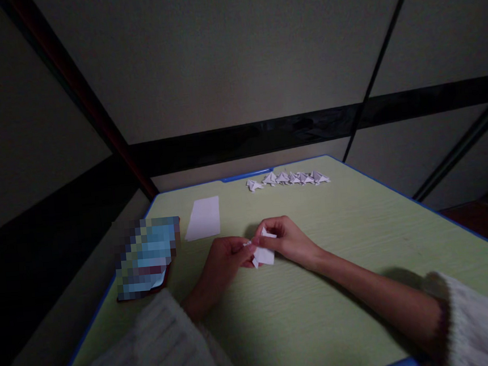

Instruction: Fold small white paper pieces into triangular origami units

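Both my hands meet over the middle of the table, pinching one small piece of folded white paper. My left hand grips its left end between thumb and fingers. From the right, my right hand holds the paper with the thumb on top. Small points and flaps stick out above and below the fingers. Part of the paper is hidden behind the fingertips. Farther back, several folded white paper figures stand in a row; their exact shape is too small to make out.
A flat stack or sheet of white paper lies left of centre. At the left edge sits a blurred-out, screen-like object with a dark red rim. The pale green table has a blue edge and stands against panelled doors.
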A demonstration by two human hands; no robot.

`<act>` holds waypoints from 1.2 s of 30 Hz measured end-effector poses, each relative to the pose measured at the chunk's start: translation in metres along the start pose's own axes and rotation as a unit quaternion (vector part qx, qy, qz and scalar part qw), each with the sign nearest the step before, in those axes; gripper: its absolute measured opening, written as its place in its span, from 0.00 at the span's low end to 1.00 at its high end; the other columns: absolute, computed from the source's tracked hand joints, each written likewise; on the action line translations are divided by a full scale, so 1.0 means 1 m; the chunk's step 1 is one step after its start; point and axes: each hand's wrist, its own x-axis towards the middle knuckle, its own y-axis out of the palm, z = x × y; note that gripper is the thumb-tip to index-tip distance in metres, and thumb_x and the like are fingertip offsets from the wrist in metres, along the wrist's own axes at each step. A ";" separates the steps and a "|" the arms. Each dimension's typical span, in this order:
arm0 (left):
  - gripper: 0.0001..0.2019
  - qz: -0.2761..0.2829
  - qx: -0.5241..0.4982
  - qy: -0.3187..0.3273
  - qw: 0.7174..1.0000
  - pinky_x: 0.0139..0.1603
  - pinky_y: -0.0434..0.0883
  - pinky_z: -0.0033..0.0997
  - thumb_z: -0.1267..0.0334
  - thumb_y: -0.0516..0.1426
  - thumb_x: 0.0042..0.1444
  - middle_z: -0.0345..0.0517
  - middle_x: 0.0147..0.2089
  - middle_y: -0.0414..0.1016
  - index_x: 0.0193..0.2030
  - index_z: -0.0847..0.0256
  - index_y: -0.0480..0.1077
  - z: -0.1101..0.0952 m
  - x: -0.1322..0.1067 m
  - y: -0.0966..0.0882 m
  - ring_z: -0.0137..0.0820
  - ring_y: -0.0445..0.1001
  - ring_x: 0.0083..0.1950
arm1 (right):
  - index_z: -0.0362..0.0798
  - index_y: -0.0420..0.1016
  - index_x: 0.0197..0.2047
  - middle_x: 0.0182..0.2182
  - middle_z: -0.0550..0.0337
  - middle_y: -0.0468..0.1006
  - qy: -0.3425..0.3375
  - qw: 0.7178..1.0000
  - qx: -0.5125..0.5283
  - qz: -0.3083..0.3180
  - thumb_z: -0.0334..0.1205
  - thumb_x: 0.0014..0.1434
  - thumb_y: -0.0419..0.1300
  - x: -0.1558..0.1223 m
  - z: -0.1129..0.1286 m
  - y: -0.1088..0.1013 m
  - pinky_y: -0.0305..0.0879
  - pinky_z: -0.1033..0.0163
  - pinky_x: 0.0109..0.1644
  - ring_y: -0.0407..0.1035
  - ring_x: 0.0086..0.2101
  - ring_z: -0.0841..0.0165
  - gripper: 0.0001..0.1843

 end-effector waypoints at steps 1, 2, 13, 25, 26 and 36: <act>0.05 -0.001 0.002 0.001 1.000 0.24 0.67 0.24 0.64 0.58 0.37 0.39 0.17 0.72 0.20 0.64 0.71 0.000 0.000 0.000 0.26 0.69 0.20 | 0.41 0.68 0.19 0.15 0.66 0.67 -0.003 1.000 -0.003 0.003 0.37 0.38 0.61 0.000 0.000 0.000 0.54 0.70 0.22 0.58 0.18 0.77 0.07; 0.06 -0.003 0.005 0.003 1.000 0.24 0.67 0.24 0.64 0.58 0.37 0.39 0.17 0.72 0.19 0.65 0.71 -0.001 0.000 0.000 0.26 0.69 0.20 | 0.42 0.68 0.19 0.15 0.66 0.67 -0.005 1.000 -0.005 0.006 0.37 0.38 0.61 0.000 0.000 0.000 0.54 0.71 0.22 0.58 0.17 0.77 0.07; 0.06 0.016 -0.001 0.012 1.000 0.21 0.63 0.21 0.65 0.58 0.37 0.38 0.14 0.69 0.17 0.64 0.71 -0.002 -0.002 -0.002 0.23 0.66 0.18 | 0.42 0.66 0.19 0.15 0.65 0.66 0.021 0.999 0.040 0.022 0.35 0.41 0.58 -0.003 -0.001 0.002 0.50 0.71 0.21 0.57 0.17 0.77 0.06; 0.05 -0.087 -0.051 0.053 0.993 0.24 0.66 0.22 0.68 0.57 0.38 0.36 0.16 0.70 0.17 0.65 0.70 -0.008 -0.005 -0.004 0.24 0.67 0.21 | 0.41 0.67 0.20 0.15 0.66 0.67 0.046 0.984 0.168 -0.026 0.38 0.35 0.64 0.000 -0.002 0.003 0.50 0.71 0.21 0.58 0.17 0.79 0.11; 0.04 -0.083 -0.048 0.056 0.994 0.24 0.66 0.22 0.67 0.57 0.38 0.36 0.16 0.70 0.17 0.65 0.70 -0.008 -0.005 -0.003 0.24 0.67 0.21 | 0.40 0.67 0.20 0.14 0.66 0.67 0.046 0.983 0.177 -0.029 0.38 0.35 0.64 0.000 -0.002 0.003 0.50 0.71 0.21 0.57 0.16 0.79 0.11; 0.05 -0.070 0.032 0.079 0.994 0.23 0.63 0.21 0.65 0.58 0.37 0.37 0.16 0.71 0.16 0.64 0.70 -0.011 -0.007 0.000 0.24 0.67 0.20 | 0.41 0.67 0.22 0.15 0.67 0.69 0.002 0.982 0.186 -0.038 0.33 0.32 0.65 -0.001 -0.001 0.003 0.49 0.72 0.20 0.58 0.16 0.79 0.11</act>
